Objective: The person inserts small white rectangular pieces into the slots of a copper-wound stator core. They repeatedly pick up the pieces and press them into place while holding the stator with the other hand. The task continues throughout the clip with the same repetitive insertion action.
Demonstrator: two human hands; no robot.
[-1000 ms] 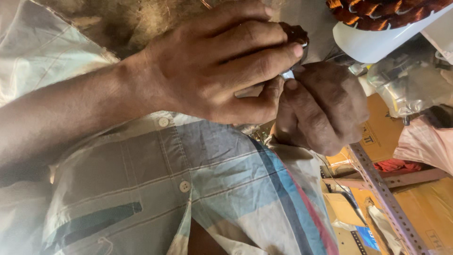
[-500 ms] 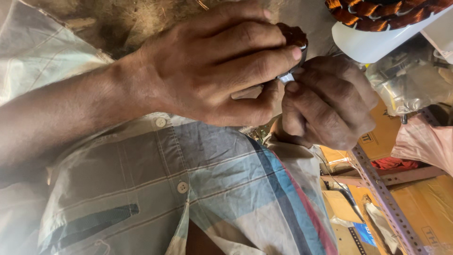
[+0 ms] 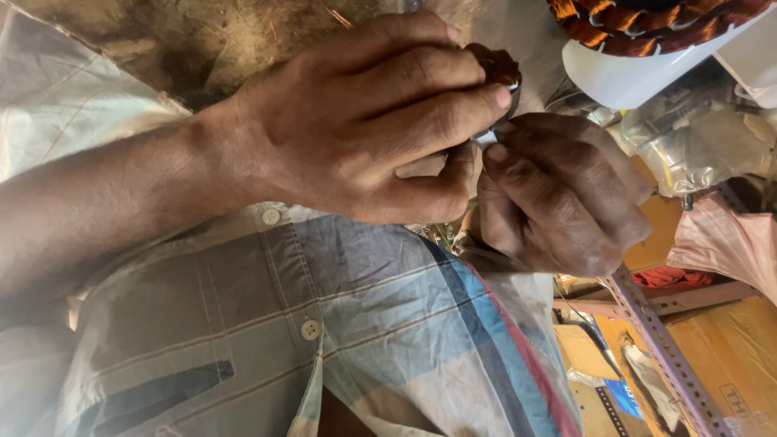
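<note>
Copper-wound small coil sits at upper centre of the frame, pinched in my left hand to steady it. My right hand is closed narrow on a thin white strip beneath, over my plaid shirt.

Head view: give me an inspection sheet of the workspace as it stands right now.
Surface: rough brown ground behind the hands; no worktop seen.
Job's things: small dark wound part with a pale strip below it, pinched between both hands.
Clutter: clear plastic bags, pink bag, cardboard boxes.
Fingers: left hand closed over the part from above; right hand curled, its thumb tip pressed to the strip.
Cables: copper-wound coil on a white housing, top right.
Surroundings: perforated metal angle bar; the person's checked shirt fills the lower frame.
</note>
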